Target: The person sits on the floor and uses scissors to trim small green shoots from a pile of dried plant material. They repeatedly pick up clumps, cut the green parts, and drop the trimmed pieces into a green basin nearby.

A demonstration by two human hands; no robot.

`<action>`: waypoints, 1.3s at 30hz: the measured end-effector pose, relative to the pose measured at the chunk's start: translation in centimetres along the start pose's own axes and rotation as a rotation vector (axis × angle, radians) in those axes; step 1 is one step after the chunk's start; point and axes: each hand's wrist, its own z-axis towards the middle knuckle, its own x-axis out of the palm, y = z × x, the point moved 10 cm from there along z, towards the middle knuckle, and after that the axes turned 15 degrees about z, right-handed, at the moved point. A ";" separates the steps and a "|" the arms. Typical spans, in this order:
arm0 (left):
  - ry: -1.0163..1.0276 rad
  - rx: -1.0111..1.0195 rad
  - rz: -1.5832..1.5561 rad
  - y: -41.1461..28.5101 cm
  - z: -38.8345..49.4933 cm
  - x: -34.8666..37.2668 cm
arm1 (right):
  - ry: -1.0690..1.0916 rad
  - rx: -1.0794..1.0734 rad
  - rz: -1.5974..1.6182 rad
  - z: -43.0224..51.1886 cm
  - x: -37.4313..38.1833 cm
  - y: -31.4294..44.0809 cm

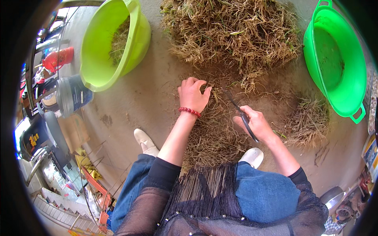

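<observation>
My right hand [260, 125] holds a pair of dark scissors [244, 116], their blades pointing up and left towards the loose roots. My left hand [192, 94], with a red bead bracelet [190, 111] at its wrist, hovers over soil and root scraps left of the blade tips. Its thumb and forefinger are apart, and I see nothing between them; the underside of the palm is hidden. Between my feet lies a mat of thin dry roots [215, 141]. Ahead of both hands rises a large heap of brown rooted plants [233, 35] with some green blades.
A yellow-green basin [102, 44] at upper left contains some plants [120, 41]. At upper right stands a bright green basin [351, 62] with dirt on its bottom. A smaller root pile [310, 122] lies right of my right hand. Along the left are a red jug [59, 58] and a clear bucket [73, 94].
</observation>
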 end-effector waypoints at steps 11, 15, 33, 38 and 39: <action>0.393 -0.483 -0.893 0.1 -3.3 1.9 | 0.011 -0.020 0.093 -0.8 0.7 0.6; 0.387 -0.517 -0.857 0.1 -4.0 1.4 | 0.011 -0.037 0.068 -1.3 0.8 1.0; 0.140 -0.200 -0.450 -4.6 -3.2 -1.1 | -0.079 0.020 0.013 -3.2 -0.7 0.9; 0.178 -0.177 -0.336 -5.5 -2.8 -0.9 | -0.128 0.059 0.034 -3.6 -0.7 0.4; 0.191 -0.183 -0.336 -5.6 -2.8 -0.7 | -0.132 0.059 0.025 -3.7 -0.6 0.3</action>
